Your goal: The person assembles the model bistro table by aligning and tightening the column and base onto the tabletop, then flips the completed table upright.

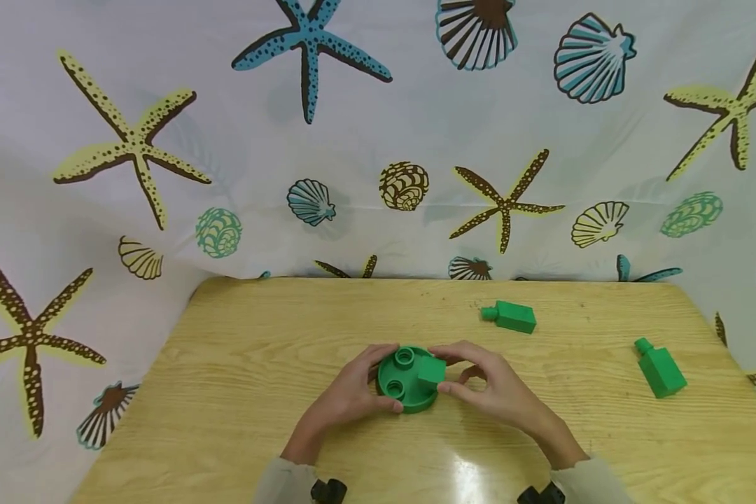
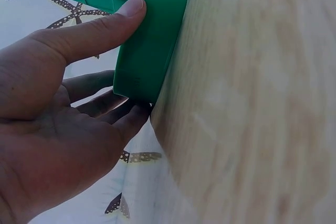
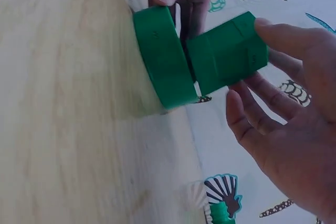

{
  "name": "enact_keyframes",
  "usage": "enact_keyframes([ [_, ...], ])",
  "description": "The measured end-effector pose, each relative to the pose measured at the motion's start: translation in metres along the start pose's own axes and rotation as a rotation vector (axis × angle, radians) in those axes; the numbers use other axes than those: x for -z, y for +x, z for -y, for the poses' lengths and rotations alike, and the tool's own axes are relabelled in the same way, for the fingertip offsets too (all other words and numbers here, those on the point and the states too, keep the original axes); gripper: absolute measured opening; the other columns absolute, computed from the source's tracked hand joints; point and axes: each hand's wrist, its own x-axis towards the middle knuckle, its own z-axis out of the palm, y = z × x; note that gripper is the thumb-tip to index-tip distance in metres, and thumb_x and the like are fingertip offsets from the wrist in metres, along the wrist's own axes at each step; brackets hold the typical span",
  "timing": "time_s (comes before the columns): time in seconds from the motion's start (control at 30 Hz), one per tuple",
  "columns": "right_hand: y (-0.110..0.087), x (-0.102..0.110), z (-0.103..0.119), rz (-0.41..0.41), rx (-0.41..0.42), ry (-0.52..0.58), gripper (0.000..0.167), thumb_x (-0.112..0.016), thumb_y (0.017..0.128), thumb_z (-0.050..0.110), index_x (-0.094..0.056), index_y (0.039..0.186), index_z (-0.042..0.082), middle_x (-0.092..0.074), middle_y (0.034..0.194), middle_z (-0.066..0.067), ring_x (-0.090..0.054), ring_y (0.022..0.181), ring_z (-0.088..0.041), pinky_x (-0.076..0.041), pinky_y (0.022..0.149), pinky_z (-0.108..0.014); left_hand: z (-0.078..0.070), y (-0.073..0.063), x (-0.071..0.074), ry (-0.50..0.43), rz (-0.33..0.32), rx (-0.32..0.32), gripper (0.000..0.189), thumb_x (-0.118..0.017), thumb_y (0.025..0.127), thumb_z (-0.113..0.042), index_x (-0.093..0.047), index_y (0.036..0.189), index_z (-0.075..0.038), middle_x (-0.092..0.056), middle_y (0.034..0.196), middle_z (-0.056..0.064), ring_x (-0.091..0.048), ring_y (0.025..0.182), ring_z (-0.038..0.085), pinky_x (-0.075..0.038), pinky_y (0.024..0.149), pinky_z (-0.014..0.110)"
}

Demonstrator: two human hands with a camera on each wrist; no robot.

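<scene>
Near the front middle of the wooden table lies a round green base [image 1: 409,406] with raised rings; two of its round sockets show in the head view. My left hand [image 1: 353,392] holds the base by its rim, thumb at the near side and fingers at the far side. A green block [image 1: 432,372] stands upright on the base's right part. My right hand [image 1: 488,381] pinches this block near its top between thumb and fingers, seen closely in the right wrist view on the block [image 3: 231,51]. The block's lower end is hidden, so how deep it sits cannot be told.
Two more green blocks with threaded-looking necks lie on the table: one block [image 1: 515,317] behind my right hand, another block [image 1: 661,371] farther right. A patterned cloth [image 1: 353,154] with starfish and shells hangs behind and beside the table [image 1: 246,350].
</scene>
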Motion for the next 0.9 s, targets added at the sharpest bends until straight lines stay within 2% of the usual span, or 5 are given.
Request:
enact_keyframes([
  [0.17, 0.006, -0.009, 0.000, -0.024, 0.050, -0.112, 0.043, -0.076, 0.096, 0.015, -0.066, 0.137, 0.013, -0.063, 0.136, 0.000, -0.061, 0.108, -0.018, -0.055, 0.070, -0.033, -0.001, 0.002, 0.002, -0.024, 0.010, -0.027, 0.091, -0.089, 0.080, -0.005, -0.038, 0.154, 0.004, -0.043, 0.151, 0.019, -0.044, 0.141, 0.037, -0.037, 0.117, 0.051],
  [0.37, 0.008, -0.013, 0.000, -0.055, 0.070, -0.147, 0.041, -0.077, 0.095, 0.016, -0.067, 0.135, 0.012, -0.066, 0.133, 0.001, -0.061, 0.098, -0.019, -0.054, 0.069, -0.034, -0.001, 0.002, 0.002, -0.021, 0.013, -0.031, 0.091, -0.089, 0.079, -0.004, -0.038, 0.154, 0.006, -0.044, 0.151, 0.020, -0.045, 0.141, 0.036, -0.038, 0.117, 0.049],
  [0.47, 0.008, -0.010, -0.001, -0.053, 0.062, -0.157, 0.039, -0.073, 0.097, 0.013, -0.067, 0.136, 0.012, -0.065, 0.135, 0.002, -0.063, 0.107, -0.017, -0.056, 0.074, -0.032, 0.000, 0.003, 0.001, -0.026, 0.013, -0.028, 0.091, -0.090, 0.079, -0.005, -0.038, 0.154, 0.006, -0.044, 0.150, 0.020, -0.045, 0.141, 0.036, -0.038, 0.117, 0.050],
  [0.63, 0.009, -0.011, -0.003, -0.054, 0.045, -0.129, 0.038, -0.069, 0.099, 0.009, -0.066, 0.137, 0.008, -0.065, 0.137, 0.000, -0.061, 0.125, -0.021, -0.059, 0.093, -0.041, 0.001, 0.004, 0.000, -0.015, 0.007, -0.013, 0.091, -0.090, 0.079, -0.008, -0.039, 0.154, 0.004, -0.045, 0.151, 0.018, -0.044, 0.141, 0.036, -0.037, 0.117, 0.050],
  [0.9, 0.014, -0.019, -0.003, -0.085, 0.035, -0.096, 0.044, -0.073, 0.096, 0.006, -0.063, 0.139, 0.011, -0.066, 0.130, 0.000, -0.065, 0.119, -0.020, -0.055, 0.099, -0.047, 0.001, -0.001, 0.001, -0.031, 0.010, 0.001, 0.090, -0.089, 0.080, -0.007, -0.039, 0.154, 0.003, -0.044, 0.152, 0.017, -0.043, 0.142, 0.036, -0.036, 0.118, 0.050],
])
